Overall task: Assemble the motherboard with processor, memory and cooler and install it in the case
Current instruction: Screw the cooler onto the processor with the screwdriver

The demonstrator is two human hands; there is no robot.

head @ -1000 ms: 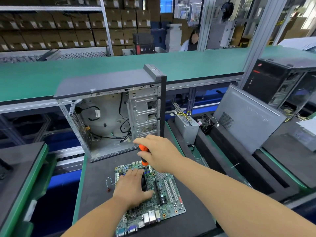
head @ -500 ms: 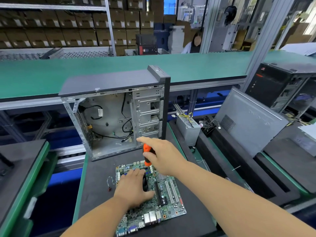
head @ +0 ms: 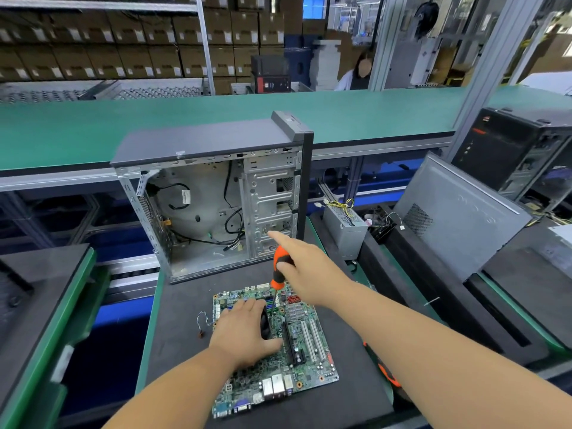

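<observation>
The left hand (head: 244, 332) lies palm-down, fingers spread and slightly curled; the right hand (head: 306, 270) grips a handle, index finger extended.

Dark foam pad (head: 185, 305) bearing green motherboard (head: 305, 360) and, behind it, open case (head: 216, 193).

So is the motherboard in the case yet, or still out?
Out. The motherboard lies flat on the dark mat in front of the open case, whose interior shows only cables.
</observation>
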